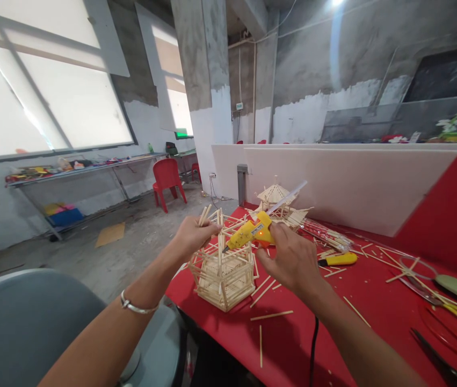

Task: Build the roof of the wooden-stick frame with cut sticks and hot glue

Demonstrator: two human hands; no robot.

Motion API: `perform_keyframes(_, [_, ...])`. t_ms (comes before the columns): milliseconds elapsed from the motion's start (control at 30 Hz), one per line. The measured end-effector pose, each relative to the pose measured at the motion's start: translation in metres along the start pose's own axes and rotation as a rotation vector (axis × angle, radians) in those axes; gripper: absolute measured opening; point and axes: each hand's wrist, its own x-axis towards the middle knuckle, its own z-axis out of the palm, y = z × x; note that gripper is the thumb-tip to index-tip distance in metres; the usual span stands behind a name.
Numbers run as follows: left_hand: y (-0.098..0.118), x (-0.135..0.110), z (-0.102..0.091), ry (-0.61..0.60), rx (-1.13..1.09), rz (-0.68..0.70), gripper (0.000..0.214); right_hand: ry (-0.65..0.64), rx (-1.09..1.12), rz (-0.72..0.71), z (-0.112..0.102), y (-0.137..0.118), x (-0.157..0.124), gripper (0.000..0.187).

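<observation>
My right hand is closed around a yellow glue gun, its nozzle pointing left and down at a hexagonal model of thin wooden sticks on the red table. A glue stick pokes out of the gun's back. My left hand is closed on a few thin wooden sticks just above the model's upper left edge.
A second stick model with a pointed roof stands behind the gun. Loose sticks, a yellow-handled knife, a bundle of sticks in clear wrap and scissors lie on the table. A white partition backs it. A grey chair is at lower left.
</observation>
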Motion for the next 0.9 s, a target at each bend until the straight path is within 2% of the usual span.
perform_keyframes(200, [-0.0016, 0.0009, 0.0005, 0.004, -0.009, -0.003, 0.032, 0.010, -0.005, 0.015, -0.0009, 0.0017, -0.0018, 0.024])
perform_keyframes(900, [-0.0013, 0.0008, 0.0025, 0.005, 0.034, 0.039, 0.030, 0.025, 0.012, 0.004, 0.0048, 0.0076, -0.0071, 0.024])
